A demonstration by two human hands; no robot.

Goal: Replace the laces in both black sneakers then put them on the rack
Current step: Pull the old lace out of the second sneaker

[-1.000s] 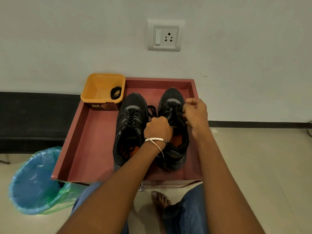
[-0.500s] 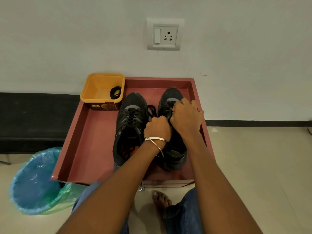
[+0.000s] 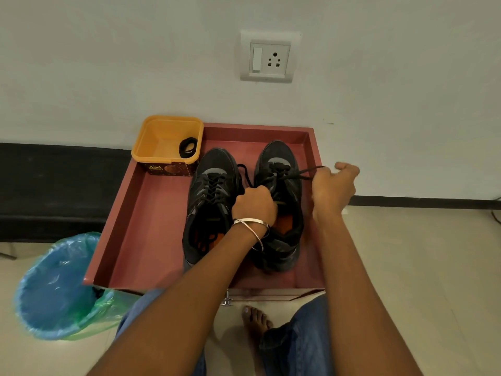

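A bin (image 3: 54,289) lined with a blue bag stands on the floor at the far left, just beside the red tray (image 3: 141,240), so there is little spare room for an elbow on that side. In the tray's back left corner sits a yellow tub (image 3: 160,139) with a coiled black lace (image 3: 188,147) inside, which looks like the spare; it should be light and limp, best picked up by the whole coil. The left sneaker (image 3: 211,202) lies flat with its lacing in place. The left hand (image 3: 253,203) is curled down on the tongue of the right sneaker (image 3: 282,169), pinning it; whether it also grips lace underneath is hard to see. The shoe is soft and light enough to slide on the smooth tray, so that hold matters. The right hand (image 3: 333,185) pinches the lace end (image 3: 303,173), drawn taut out over the tray's right wall. The cord is thin and floppy, and should be gripped close to the eyelet. Bare floor to the right leaves free room to pull; the wall behind is close.
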